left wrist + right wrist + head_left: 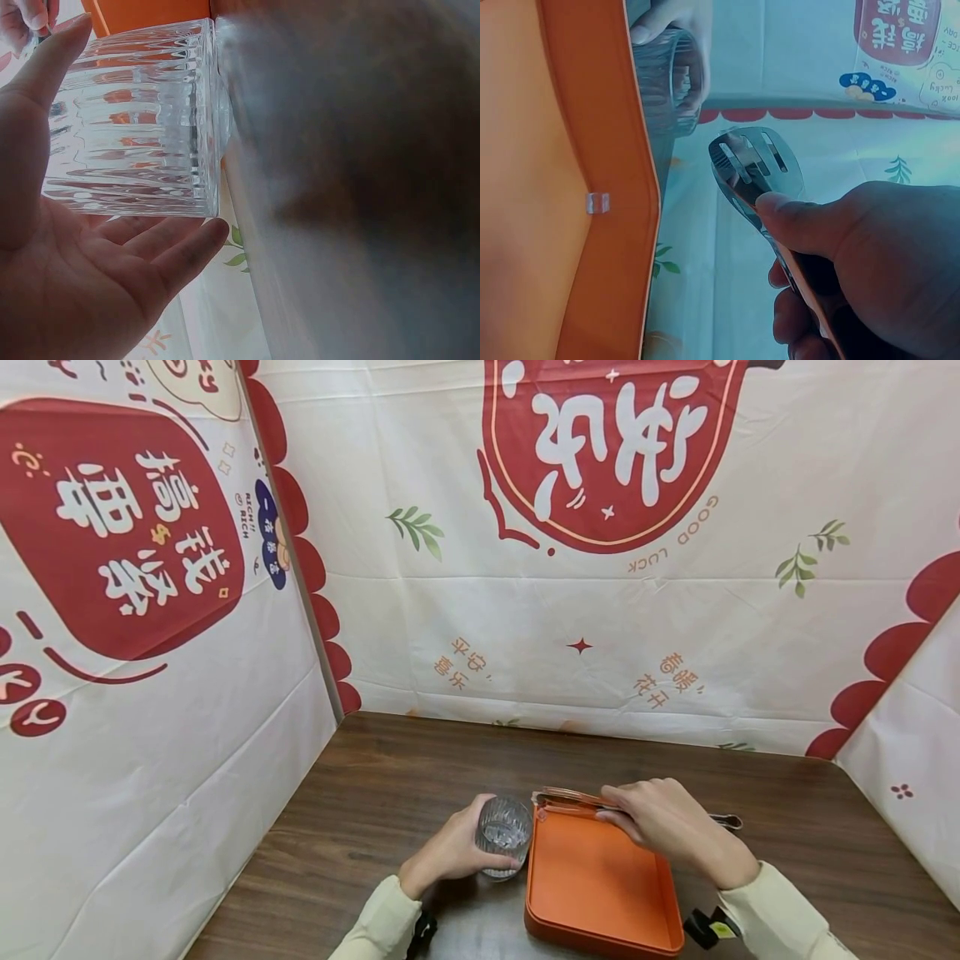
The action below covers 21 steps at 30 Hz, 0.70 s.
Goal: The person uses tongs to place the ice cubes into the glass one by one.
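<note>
A clear ribbed glass (502, 827) stands at the tray's left side, with my left hand (450, 847) curved round it. In the left wrist view, the thumb lies on one side of the glass (139, 124) and the fingers on the other. Small clear shapes show inside it, too unclear to name. My right hand (667, 818) grips metal tongs (754, 161) with slotted heads. Those heads are over the far left corner of an orange tray (600, 881), near the glass. A small clear cube (598, 202) sits against the tray's inner wall.
Dark wood-grain table (360, 793) lies beneath everything. White printed cloth walls (450, 610) stand at the back and both sides. The tray's raised rim lies close to the glass.
</note>
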{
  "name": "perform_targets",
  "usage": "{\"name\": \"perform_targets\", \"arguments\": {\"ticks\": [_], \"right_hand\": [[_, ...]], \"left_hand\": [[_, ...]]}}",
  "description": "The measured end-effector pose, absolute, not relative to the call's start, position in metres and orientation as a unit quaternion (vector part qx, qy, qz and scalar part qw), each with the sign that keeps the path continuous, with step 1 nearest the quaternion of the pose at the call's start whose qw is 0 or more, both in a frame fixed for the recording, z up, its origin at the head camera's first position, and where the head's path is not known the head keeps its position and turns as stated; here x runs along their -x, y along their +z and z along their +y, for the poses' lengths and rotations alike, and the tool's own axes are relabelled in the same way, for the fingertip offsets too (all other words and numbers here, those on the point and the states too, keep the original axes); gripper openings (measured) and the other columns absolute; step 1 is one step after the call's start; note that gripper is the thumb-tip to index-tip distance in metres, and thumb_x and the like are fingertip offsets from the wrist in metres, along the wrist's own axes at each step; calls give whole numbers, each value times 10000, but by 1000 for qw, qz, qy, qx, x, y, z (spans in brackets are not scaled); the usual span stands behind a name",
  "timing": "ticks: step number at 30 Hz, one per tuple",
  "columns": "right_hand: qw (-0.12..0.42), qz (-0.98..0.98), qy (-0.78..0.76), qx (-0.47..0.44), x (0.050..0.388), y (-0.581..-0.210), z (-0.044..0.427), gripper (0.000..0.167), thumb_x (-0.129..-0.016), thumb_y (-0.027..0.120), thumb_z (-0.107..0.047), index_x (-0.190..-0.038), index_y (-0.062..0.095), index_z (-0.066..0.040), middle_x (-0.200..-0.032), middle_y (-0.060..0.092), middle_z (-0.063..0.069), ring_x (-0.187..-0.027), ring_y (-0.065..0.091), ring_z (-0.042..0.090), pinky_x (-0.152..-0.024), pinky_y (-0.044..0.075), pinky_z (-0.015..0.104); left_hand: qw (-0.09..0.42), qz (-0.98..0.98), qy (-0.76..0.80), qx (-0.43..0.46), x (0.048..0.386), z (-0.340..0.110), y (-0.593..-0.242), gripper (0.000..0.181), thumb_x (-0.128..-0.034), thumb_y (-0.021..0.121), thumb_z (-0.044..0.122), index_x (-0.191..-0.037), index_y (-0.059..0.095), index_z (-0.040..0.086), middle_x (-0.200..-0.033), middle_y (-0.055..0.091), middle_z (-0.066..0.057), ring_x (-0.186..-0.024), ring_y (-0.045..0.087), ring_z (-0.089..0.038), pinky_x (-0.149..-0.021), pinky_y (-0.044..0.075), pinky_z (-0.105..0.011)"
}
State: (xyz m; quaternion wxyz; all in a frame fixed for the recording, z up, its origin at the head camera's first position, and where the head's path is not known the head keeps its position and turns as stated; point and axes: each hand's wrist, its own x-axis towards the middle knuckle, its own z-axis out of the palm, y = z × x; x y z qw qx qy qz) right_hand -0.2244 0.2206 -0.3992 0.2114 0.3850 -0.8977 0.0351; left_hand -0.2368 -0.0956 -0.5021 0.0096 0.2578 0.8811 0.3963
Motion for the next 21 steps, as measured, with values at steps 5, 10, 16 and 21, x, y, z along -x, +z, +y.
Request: {"name": "perform_targets", "arguments": {"ticks": [5,10,16,21], "right_hand": [[209,-897,40,-387,225,-396,216,378,-872,755,-296,-726,411,-238,-564,253,-206,-457,258,-25,-459,203,207],[210,-894,41,-393,224,-393,211,359,-880,747,-301,-734,425,-241,-565,274,-210,-452,267,-32,-454,199,203],[215,-889,46,-403,223,-392,207,346,-888,736,-304,-739,430,-243,-572,282,-208,-458,264,-37,-457,194,197],[210,-892,45,-398,222,-390,204,346,-887,738,-304,-737,433,-241,-572,274,-209,-456,260,-37,-460,200,193]], "left_hand": [[11,881,396,-257,236,-96,-501,944,-685,888,478,-1403,403,102,-1195,636,-107,-1063,627,-231,-912,512,-355],[13,882,396,-255,236,-96,-501,940,-688,887,476,-1404,402,107,-1195,637,-102,-1061,626,-225,-911,511,-352],[14,882,397,-255,236,-96,-502,929,-689,889,470,-1396,406,107,-1187,637,-103,-1053,625,-219,-906,511,-346],[11,881,397,-258,236,-96,-501,943,-688,890,470,-1403,403,97,-1187,637,-98,-1051,625,-216,-908,510,-344]]}}
